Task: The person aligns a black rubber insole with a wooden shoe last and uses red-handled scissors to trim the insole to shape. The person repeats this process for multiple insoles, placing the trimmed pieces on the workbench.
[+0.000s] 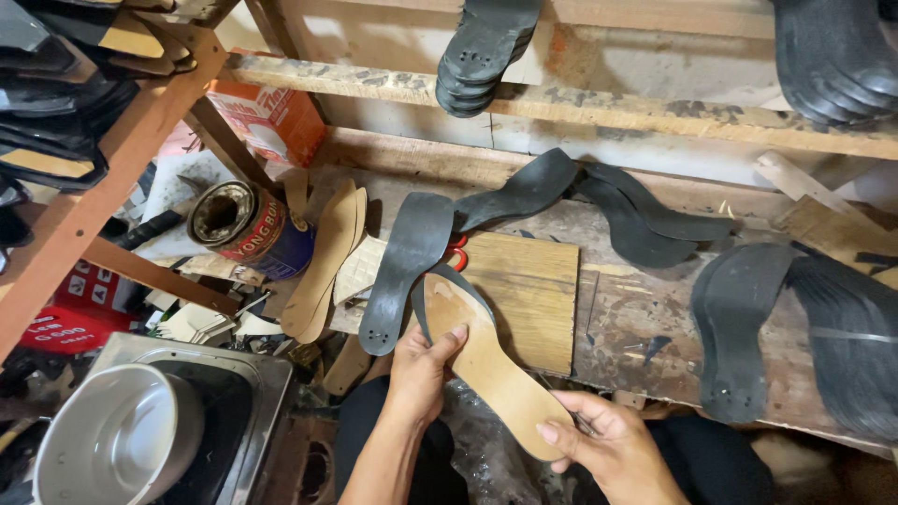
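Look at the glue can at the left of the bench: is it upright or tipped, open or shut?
Tipped and open. The can lies on its side, its lidless mouth facing the camera and showing a dark inside.

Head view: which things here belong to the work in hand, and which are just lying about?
In hand:
- tan foot-shaped insole on a black sole layer
- left hand, thumb on the insole
- right hand at its heel end

Lying about:
- black rubber soles on the wooden bench
- open glue tin
- spare tan insoles
- metal bowl

We see open board ahead of our hands, hemmed by black soles left and right, tin can far left.
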A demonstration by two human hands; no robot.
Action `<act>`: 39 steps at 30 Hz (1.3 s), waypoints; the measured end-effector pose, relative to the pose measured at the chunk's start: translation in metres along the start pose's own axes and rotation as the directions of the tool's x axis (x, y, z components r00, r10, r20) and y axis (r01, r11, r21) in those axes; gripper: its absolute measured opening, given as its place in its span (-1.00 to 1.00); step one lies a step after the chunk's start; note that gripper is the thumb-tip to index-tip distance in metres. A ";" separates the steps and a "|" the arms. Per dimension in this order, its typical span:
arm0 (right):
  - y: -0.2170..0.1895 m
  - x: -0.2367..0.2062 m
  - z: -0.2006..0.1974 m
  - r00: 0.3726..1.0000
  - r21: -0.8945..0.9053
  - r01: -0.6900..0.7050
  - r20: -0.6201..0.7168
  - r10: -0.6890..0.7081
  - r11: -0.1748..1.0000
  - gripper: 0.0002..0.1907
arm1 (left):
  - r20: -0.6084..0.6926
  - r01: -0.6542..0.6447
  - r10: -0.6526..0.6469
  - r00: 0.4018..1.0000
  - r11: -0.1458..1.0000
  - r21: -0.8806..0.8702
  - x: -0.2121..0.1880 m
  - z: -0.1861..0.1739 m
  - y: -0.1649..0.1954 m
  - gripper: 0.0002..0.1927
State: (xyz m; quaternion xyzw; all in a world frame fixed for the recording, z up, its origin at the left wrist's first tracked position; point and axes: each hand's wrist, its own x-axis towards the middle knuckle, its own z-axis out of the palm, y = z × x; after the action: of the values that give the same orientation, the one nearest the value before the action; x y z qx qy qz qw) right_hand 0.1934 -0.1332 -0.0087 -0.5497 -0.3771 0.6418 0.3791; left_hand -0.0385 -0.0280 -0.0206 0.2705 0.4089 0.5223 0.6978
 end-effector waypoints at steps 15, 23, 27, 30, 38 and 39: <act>0.030 0.005 -0.004 0.999 0.001 0.046 -0.011 -0.046 0.999 -0.50 | 0.025 -0.022 0.022 0.999 0.999 -0.028 -0.005 -0.003 0.003 -0.72; 0.051 0.011 -0.009 0.994 -0.056 0.033 -0.101 -0.038 0.998 -0.51 | 0.023 -0.004 0.004 1.000 0.999 -0.032 -0.008 0.000 0.006 -0.71; 0.067 0.016 -0.013 0.990 -0.030 0.014 -0.137 -0.018 0.999 -0.45 | 0.032 -0.009 0.010 0.999 0.999 -0.034 -0.006 -0.001 0.004 -0.75; 0.080 0.018 -0.019 0.985 0.023 -0.055 -0.164 0.058 0.998 -0.47 | 0.022 0.001 0.000 1.000 0.999 -0.033 -0.006 -0.002 0.002 -0.77; 0.094 0.026 -0.028 0.991 0.150 0.130 0.010 -0.133 0.980 -0.48 | 0.036 -0.016 0.015 0.999 1.000 0.006 -0.005 -0.005 0.001 -0.80; 0.093 0.025 -0.027 0.992 0.151 0.122 -0.004 -0.123 0.981 -0.49 | 0.034 -0.013 0.013 0.999 1.000 0.005 -0.004 -0.005 0.001 -0.80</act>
State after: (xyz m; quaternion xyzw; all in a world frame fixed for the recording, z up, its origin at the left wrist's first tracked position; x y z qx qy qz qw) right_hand 0.2112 -0.1484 -0.1060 -0.4935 -0.3616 0.6454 0.4573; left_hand -0.0441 -0.0321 -0.0214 0.2838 0.3968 0.5209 0.7005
